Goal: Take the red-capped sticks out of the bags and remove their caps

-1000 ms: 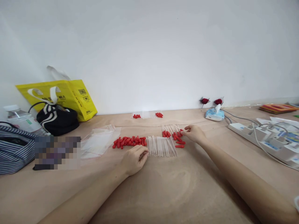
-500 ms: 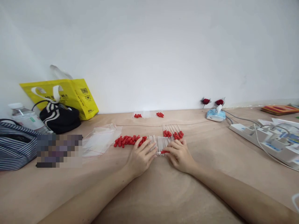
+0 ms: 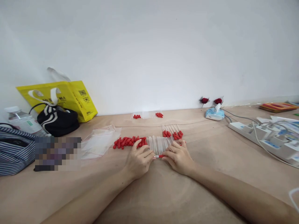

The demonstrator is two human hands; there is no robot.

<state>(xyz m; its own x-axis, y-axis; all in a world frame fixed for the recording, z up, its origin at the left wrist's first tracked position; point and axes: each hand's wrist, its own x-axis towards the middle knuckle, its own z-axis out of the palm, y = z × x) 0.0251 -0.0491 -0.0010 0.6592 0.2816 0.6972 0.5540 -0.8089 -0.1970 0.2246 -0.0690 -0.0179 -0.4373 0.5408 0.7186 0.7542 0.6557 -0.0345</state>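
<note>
A row of clear plastic tubes (image 3: 160, 143) lies side by side on the tan table. My left hand (image 3: 139, 160) and my right hand (image 3: 177, 156) meet at the row's near edge. Between their fingertips is one tube with a red cap (image 3: 160, 156) at its end, the left fingers pinching the tube and the right fingers pinching the cap. A heap of loose red caps (image 3: 127, 142) lies left of the row. Several capped tubes (image 3: 172, 131) fan out behind it.
Clear zip bags (image 3: 99, 141) lie to the left, beyond them a black bag (image 3: 57, 119), a yellow bag (image 3: 67, 96), a striped pouch (image 3: 14, 151) and a water bottle (image 3: 21, 119). Power strips with cables (image 3: 268, 137) fill the right. A tissue pack (image 3: 215, 113) sits at the wall.
My right hand came back from the capped tubes at the far right with a red cap and joined my left hand at the row's near edge; the cap now sits on a tube end.
</note>
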